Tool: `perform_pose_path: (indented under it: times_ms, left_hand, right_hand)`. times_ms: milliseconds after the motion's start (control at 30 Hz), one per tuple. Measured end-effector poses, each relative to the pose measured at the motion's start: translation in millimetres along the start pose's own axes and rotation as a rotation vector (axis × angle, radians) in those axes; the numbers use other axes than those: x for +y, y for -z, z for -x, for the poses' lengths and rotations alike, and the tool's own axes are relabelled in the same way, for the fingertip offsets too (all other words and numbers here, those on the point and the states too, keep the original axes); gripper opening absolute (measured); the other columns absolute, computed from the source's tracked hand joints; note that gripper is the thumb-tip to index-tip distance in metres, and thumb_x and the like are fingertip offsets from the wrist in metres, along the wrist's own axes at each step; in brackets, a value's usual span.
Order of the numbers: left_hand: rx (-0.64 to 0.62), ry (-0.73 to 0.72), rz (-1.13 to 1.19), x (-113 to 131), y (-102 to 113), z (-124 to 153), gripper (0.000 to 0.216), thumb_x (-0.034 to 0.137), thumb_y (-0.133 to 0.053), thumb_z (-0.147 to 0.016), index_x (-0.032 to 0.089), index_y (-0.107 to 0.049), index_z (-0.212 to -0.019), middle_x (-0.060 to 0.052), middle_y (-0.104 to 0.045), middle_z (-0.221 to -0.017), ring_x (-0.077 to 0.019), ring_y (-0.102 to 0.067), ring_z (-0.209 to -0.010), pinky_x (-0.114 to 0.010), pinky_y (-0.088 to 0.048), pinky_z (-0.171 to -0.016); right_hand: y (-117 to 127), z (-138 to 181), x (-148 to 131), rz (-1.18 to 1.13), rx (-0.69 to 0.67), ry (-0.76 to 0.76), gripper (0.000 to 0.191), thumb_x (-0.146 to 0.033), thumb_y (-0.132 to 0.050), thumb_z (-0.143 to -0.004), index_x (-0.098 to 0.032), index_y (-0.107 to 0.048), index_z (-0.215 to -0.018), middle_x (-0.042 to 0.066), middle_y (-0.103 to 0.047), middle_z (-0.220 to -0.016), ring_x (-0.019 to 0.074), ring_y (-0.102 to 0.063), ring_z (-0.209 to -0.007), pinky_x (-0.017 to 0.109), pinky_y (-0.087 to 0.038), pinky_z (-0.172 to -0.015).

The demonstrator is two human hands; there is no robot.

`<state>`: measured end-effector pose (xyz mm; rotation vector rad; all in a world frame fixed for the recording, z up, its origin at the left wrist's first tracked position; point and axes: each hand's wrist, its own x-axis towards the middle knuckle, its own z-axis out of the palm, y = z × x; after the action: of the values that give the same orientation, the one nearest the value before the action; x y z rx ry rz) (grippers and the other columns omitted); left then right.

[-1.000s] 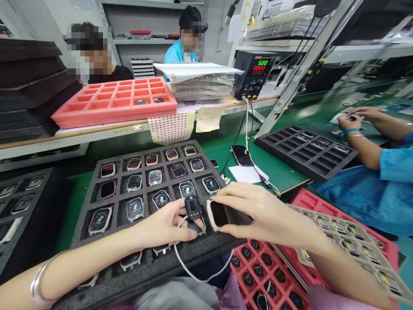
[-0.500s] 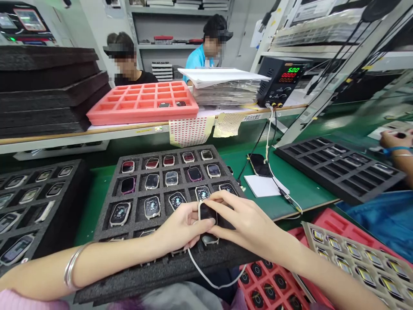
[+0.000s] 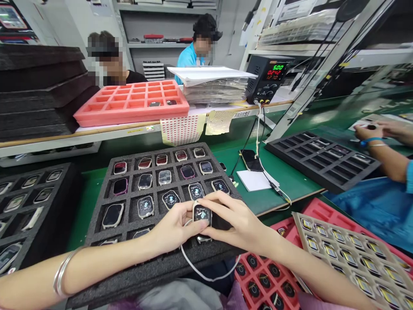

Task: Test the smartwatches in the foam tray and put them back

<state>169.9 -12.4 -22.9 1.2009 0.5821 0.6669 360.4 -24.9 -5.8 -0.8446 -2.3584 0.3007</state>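
A smartwatch (image 3: pixel 201 211) with a lit dial is held between both hands above the front right of a black foam tray (image 3: pixel 151 263). My left hand (image 3: pixel 180 221) is closed on its left side, thumb across the lower screen. My right hand (image 3: pixel 230 221) grips the right and upper edge with bent fingers. A white cable (image 3: pixel 210 280) runs from under my left hand and loops below the tray's front edge; its end at the watch is hidden. More smartwatches sit in the tray's pockets, among them a lit one (image 3: pixel 195 190) just beyond my fingers.
A power supply (image 3: pixel 264 79) with lit digits stands on the shelf beside stacked papers (image 3: pixel 216 88) and a pink foam tray (image 3: pixel 130 116). Other watch trays lie left and right. A phone (image 3: pixel 251 160) and white pad (image 3: pixel 256 180) lie behind. A co-worker's hands (image 3: pixel 371 131) are at far right.
The held watch's screen has gone from dark to a lit dial. The power supply's lower readings rose from zero. One tray watch at left went dark. The view has swung slightly right.
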Motion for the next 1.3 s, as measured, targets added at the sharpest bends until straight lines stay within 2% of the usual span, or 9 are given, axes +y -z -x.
perform_pose_path:
  times_ms: [200,567,1067,1300]
  left_hand:
    - [-0.02,0.005,-0.009,-2.1,0.4,0.2,0.027,0.036,-0.068,-0.079,0.015,-0.061,-0.095,-0.002,-0.056,-0.082,-0.0166,-0.051,-0.08,-0.029,-0.041,-0.076]
    - [-0.026,0.007,-0.053,-3.9,1.2,-0.3,0.027,0.035,-0.067,-0.08,0.013,-0.059,-0.092,-0.002,-0.053,-0.079,-0.0139,-0.048,-0.073,-0.027,-0.04,-0.069]
    - [-0.016,0.017,-0.104,0.2,-0.4,1.4,0.026,0.035,-0.067,-0.079,0.014,-0.061,-0.094,-0.001,-0.057,-0.08,-0.0145,-0.05,-0.074,-0.026,-0.041,-0.069]
    - [-0.033,0.002,-0.122,-1.4,0.1,2.3,0.021,0.029,-0.064,-0.082,0.013,-0.06,-0.095,-0.002,-0.056,-0.083,-0.0145,-0.05,-0.077,-0.026,-0.041,-0.072]
  right_hand:
    - [1.1,2.0,-0.1,0.001,-0.009,-0.01,0.05,-0.036,-0.065,-0.085,-0.013,-0.049,-0.127,0.012,-0.058,-0.103,0.0214,-0.06,-0.088,0.034,-0.053,-0.074]
    - [-2.8,4.4,0.3,0.016,0.008,-0.003,0.048,-0.034,-0.063,-0.086,-0.014,-0.048,-0.127,0.012,-0.057,-0.1,0.0214,-0.059,-0.086,0.034,-0.053,-0.072]
    - [-4.6,7.4,0.2,0.01,0.022,0.012,0.05,-0.035,-0.063,-0.086,-0.014,-0.047,-0.128,0.012,-0.057,-0.102,0.0215,-0.06,-0.088,0.034,-0.054,-0.074]
    - [-5.4,8.5,-1.6,0.034,0.023,0.02,0.05,-0.033,-0.064,-0.086,-0.012,-0.046,-0.128,0.013,-0.056,-0.102,0.022,-0.059,-0.088,0.035,-0.054,-0.074]
